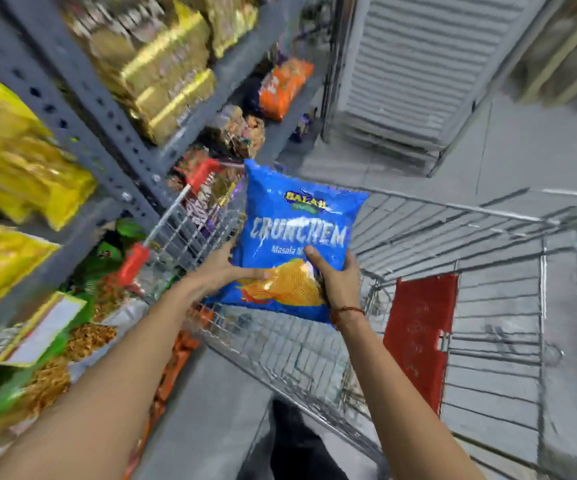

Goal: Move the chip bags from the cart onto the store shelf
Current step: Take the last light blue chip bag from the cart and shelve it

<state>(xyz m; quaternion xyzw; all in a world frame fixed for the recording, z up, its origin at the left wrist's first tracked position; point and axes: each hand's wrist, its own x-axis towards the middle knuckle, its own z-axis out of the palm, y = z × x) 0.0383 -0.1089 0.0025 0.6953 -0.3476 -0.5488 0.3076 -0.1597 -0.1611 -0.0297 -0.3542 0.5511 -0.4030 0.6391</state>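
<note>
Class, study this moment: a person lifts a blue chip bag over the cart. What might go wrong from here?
1. Both hands, left hand and right hand, pinch only the lower part of the blue chip bag; it may flop or slip.
2. The shelf looks crowded with yellow packets, so pushing it in may dislodge them.

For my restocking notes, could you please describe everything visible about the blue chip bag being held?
The blue chip bag is a glossy, puffed packet, seemingly plastic film, printed "CRUNCHEM" in white under a yellow-green logo, with ridged chips pictured low down. It looks sealed, stands nearly upright with its front facing the camera, above the wire cart near its handle. The left hand grips its lower left edge; the right hand clasps its lower right.
</note>
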